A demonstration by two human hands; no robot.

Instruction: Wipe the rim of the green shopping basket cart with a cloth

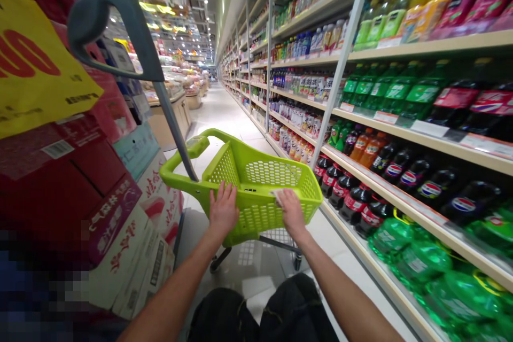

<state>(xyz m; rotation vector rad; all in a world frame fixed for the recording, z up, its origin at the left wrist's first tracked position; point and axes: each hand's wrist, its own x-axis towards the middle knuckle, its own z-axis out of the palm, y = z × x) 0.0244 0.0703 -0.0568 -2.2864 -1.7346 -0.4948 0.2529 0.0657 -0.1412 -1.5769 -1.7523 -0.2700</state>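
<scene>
A lime-green shopping cart basket (264,171) with perforated walls is in front of me, on a grey frame with wheels. On its near wall lies my left hand (223,209), fingers spread and the tips at the rim. My right hand (292,209) is closed on a small white wipe (276,194), held at the same rim farther right. Whether it is paper or cloth I cannot make out. A grey cart handle (150,37) on a slanted metal post rises at the left. My knees, in dark trousers, show below.
Shelves of bottled drinks (401,88) line the right side, with green bottle packs (425,259) low down. Stacked cartons (136,246) and a yellow price sign (36,64) stand close on the left. A pale tiled aisle (218,104) runs ahead past display counters.
</scene>
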